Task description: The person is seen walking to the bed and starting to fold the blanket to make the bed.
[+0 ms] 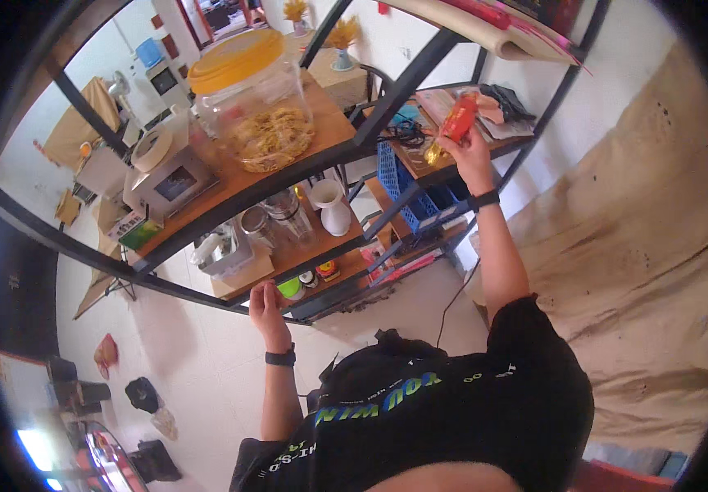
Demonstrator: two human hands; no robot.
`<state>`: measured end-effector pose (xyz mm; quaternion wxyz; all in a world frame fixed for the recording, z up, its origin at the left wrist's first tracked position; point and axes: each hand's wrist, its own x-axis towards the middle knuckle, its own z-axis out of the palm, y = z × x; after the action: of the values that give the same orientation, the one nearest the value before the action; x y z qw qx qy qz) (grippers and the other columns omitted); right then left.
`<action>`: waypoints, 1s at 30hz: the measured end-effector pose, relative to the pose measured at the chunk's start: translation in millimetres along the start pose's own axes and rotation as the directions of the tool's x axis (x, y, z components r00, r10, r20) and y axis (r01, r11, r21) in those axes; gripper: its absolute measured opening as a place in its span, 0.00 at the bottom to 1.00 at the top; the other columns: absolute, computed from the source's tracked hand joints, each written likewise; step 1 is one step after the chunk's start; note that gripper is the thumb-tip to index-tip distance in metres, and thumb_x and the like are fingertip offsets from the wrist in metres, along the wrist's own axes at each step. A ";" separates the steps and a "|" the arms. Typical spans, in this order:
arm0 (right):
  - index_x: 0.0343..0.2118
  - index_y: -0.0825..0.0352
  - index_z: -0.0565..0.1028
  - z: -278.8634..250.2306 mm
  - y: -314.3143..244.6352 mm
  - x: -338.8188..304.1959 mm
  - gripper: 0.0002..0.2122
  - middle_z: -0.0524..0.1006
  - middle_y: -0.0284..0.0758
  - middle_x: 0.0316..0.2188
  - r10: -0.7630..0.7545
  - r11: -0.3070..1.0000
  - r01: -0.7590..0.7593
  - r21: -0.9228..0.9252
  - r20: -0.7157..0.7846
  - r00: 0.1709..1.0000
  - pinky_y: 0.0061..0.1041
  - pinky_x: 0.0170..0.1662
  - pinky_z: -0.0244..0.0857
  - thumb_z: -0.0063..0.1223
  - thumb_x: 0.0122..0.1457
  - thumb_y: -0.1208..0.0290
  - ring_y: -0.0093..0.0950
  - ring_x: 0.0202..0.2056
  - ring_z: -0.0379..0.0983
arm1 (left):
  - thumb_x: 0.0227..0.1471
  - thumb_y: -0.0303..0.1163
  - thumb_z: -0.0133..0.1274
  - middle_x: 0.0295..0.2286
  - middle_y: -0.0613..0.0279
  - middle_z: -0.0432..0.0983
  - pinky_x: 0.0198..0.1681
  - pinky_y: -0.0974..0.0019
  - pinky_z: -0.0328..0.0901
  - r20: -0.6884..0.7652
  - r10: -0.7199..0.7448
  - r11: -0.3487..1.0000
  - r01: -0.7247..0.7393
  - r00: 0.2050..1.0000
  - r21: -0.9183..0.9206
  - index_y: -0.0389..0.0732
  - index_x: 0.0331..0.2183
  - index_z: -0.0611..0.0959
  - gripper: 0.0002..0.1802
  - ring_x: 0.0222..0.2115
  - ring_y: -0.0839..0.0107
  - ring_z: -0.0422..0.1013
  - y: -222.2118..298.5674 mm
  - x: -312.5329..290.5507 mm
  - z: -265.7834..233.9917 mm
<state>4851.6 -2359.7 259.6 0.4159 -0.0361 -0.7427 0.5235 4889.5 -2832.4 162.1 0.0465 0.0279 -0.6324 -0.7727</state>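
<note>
Raised over the shelf at the right, my right hand (472,157) is closed around a shiny red packet (460,117) with yellow marks. Just below that hand, a crinkled gold piece (435,153) shows; whether it belongs to the packet I cannot tell. My left hand (267,305) is at the front edge of the lower shelf, its fingers curled together. Anything within those fingers is hidden. Close by it are a bright green round container (291,288) and a grey box (231,256) with white things inside.
A large clear jar (256,123) with a yellow lid stands on the upper shelf beside a white boxy appliance (172,176). Below are a white vase (332,209) and glass jars. A blue plastic basket (403,184) sits at the right. Black metal bars (182,234) frame the shelves.
</note>
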 end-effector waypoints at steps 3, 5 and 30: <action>0.42 0.70 0.72 -12.1 5.2 16.6 0.23 0.78 0.40 0.38 -0.028 0.951 0.004 -0.308 -0.075 0.997 0.30 0.44 0.67 0.68 0.46 0.63 0.34 0.39 0.76 | 0.61 0.33 0.48 0.20 0.71 0.66 0.22 0.78 0.56 0.033 0.006 1.000 -0.005 0.999 -0.026 0.37 0.35 0.77 0.09 0.19 0.84 0.61 0.9 0.3 8.3; 0.41 0.69 0.73 -23.8 37.8 25.6 0.24 0.78 0.44 0.38 -0.081 0.942 0.040 -0.332 -0.110 0.991 0.35 0.44 0.67 0.68 0.45 0.61 0.42 0.39 0.75 | 0.61 0.32 0.48 0.20 0.70 0.67 0.21 0.77 0.55 0.066 0.037 0.999 -0.036 0.997 -0.026 0.37 0.34 0.77 0.08 0.18 0.83 0.60 1.7 0.1 16.4; 0.33 0.68 0.73 253.6 -24.7 -398.6 0.06 0.75 0.39 0.27 0.317 0.731 -0.270 -0.626 -0.039 0.948 0.33 0.37 0.67 0.51 0.59 0.70 0.35 0.33 0.74 | 0.61 0.30 0.48 0.21 0.67 0.69 0.26 0.75 0.60 0.105 -0.184 0.980 0.191 0.977 -0.059 0.35 0.35 0.77 0.08 0.22 0.80 0.64 14.5 38.1 -305.6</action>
<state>4954.5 -2755.3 21.5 0.2660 -0.2700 -0.8726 0.3080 4883.3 -3137.2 116.3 -0.0571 0.0472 -0.6017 -0.7953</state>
